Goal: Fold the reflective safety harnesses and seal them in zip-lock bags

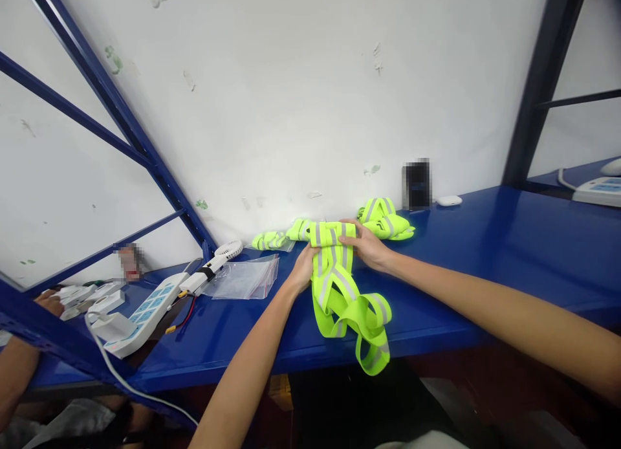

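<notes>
Head view. Yellow-green reflective webbing (334, 258): hangs in loops from both hands, over the blue counter (466, 242). Left hand (304, 266): curled closed on the left edge. Right hand (366, 245): pinches the right edge, thumb in front. Further left: clear plastic bags (242, 279).

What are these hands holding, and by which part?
A neon-yellow reflective strap harness, by its folded upper band: left hand at the band's left end, right hand at its right end.
</notes>
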### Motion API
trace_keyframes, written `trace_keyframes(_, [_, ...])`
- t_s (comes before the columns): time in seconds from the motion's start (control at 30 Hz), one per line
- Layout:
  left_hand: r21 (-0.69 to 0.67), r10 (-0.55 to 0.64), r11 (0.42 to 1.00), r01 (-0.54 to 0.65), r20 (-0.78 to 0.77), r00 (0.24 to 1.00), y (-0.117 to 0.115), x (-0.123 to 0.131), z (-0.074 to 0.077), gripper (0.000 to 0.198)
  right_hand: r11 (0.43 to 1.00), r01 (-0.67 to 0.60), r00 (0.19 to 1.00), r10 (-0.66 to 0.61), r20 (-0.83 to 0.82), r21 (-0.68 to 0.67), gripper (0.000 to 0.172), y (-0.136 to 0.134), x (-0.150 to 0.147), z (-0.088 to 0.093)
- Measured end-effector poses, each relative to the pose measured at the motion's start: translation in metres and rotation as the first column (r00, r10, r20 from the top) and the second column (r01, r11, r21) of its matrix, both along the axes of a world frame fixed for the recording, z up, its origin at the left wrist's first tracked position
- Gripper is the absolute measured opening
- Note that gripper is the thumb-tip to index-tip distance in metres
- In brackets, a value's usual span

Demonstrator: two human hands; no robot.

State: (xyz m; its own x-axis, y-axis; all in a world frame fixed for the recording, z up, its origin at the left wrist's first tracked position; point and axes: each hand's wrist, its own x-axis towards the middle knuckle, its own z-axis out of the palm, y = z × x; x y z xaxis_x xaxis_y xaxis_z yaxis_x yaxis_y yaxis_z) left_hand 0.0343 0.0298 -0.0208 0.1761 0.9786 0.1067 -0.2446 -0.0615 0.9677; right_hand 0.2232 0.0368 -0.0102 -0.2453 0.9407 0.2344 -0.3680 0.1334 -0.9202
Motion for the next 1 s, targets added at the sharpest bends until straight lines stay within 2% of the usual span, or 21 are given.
trace_keyframes(0.1, [0.049,-0.002,0.999,0.005,-0.069,0.998,0.004,-0.003,-0.002,0.043,1.0,0.008,1.0,-0.008,-0.01,-0.008,0.06,0.002,0.001,0.0])
trace_keyframes(0.2, [0.083,-0.001,0.996,0.011,-0.125,0.992,0.005,-0.007,-0.003,0.049,0.999,0.001,0.999,-0.003,0.038,0.039,0.059,-0.002,0.002,0.003])
trace_keyframes(0.37, [0.089,0.027,0.996,-0.014,-0.146,0.989,0.001,-0.007,-0.003,0.047,0.994,-0.04,0.982,0.02,0.185,0.105,0.055,-0.012,0.002,0.009])
trace_keyframes(0.5, [0.099,0.057,0.994,-0.04,-0.176,0.983,0.003,-0.007,-0.005,0.043,0.98,-0.072,0.979,0.033,0.203,0.186,0.057,-0.012,0.003,0.007])
trace_keyframes(0.6, [0.105,0.065,0.993,-0.048,-0.172,0.983,0.003,-0.007,-0.004,0.044,0.969,-0.047,0.977,-0.006,0.213,0.242,0.054,-0.009,0.002,0.004])
trace_keyframes(0.73, [0.092,-0.049,0.994,0.059,-0.106,0.993,-0.003,-0.004,0.001,0.05,0.948,0.047,0.965,-0.125,0.229,0.316,0.042,-0.008,0.002,0.002])
trace_keyframes(0.87, [0.037,-0.158,0.987,0.158,-0.004,0.987,-0.011,0.001,0.009,0.058,0.888,0.163,0.916,-0.298,0.27,0.429,0.032,-0.006,0.005,0.003])
trace_keyframes(0.93, [-0.018,-0.179,0.984,0.179,0.039,0.983,-0.014,0.003,0.011,0.059,0.866,0.166,0.899,-0.329,0.288,0.471,0.029,-0.004,0.006,0.004])
trace_keyframes(1.0, [-0.07,-0.216,0.973,0.221,0.071,0.974,-0.014,0.003,0.012,0.062,0.863,0.137,0.905,-0.308,0.292,0.485,0.024,-0.002,0.006,0.003])
